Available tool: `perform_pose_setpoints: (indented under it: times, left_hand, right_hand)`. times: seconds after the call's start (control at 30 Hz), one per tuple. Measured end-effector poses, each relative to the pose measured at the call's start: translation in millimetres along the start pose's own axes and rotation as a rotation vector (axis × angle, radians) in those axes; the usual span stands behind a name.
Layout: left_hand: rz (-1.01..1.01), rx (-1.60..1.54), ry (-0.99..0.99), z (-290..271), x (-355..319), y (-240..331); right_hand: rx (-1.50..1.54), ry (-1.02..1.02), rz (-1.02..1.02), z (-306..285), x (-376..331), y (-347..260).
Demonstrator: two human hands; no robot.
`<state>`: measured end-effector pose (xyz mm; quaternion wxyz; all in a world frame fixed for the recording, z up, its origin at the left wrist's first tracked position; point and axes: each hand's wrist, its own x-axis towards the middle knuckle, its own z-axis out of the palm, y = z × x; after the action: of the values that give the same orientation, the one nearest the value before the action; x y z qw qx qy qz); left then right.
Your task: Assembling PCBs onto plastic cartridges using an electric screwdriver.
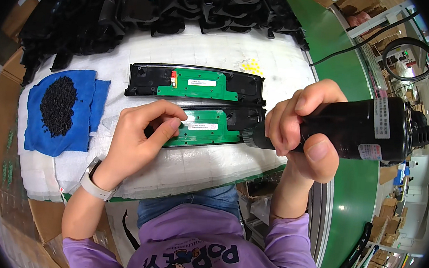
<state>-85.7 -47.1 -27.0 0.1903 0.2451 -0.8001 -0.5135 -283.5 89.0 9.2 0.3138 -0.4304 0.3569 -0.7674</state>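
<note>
Assembly of two black panels on a white-covered tabletop [206,174]. The near panel [240,117], before the wearer, is the one being worked; its green near board [217,119] lies in place along it. The right hand [304,129] is wrapped firmly about a black driver [355,127], whose nose overlies the right end of the near panel; whether the bit meets a screw cannot be told. The left hand [140,132] lies over the left end of the near board, thumb and forefinger drawn nearly together; whether this grip pinches anything is hidden. Just beyond, the far panel [249,88] lies parallel, its far board [228,93] also in place, with a red part [174,77] at that board's left end. On the left, a blue cloth [79,135] bears a pile of small black pieces [57,106], apparently screws. Judged from this layout, seating of both boards is done and fastening of the near one is under way; the holes are too small to show how many screws are left. Black mouldings [184,9] crowd the far side, finished or waiting, one cannot say.
</note>
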Motion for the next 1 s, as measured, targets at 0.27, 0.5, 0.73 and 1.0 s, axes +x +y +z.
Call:
perform_pose_setpoints:
  times: [0.27, 0.5, 0.73, 1.0]
  left_hand:
    - [0.071, 0.049, 0.033, 2.0, 0.4, -5.1]
    - [0.06, -0.012, 0.085, 3.5, -3.1, -9.2]
    - [-0.032, -0.257, 0.064, 1.1, -6.1, -2.6]
    - [0.042, -0.364, -0.069, -8.0, -7.8, 6.1]
  right_hand:
    - [-0.078, -0.066, 0.108, 6.0, 0.9, -2.2]
    - [-0.081, -0.034, -0.006, 7.3, -6.9, 4.9]
    - [0.153, -0.154, -0.225, 6.2, 3.7, 5.4]
    - [0.495, -0.164, -0.31, 16.4, 17.4, 11.3]
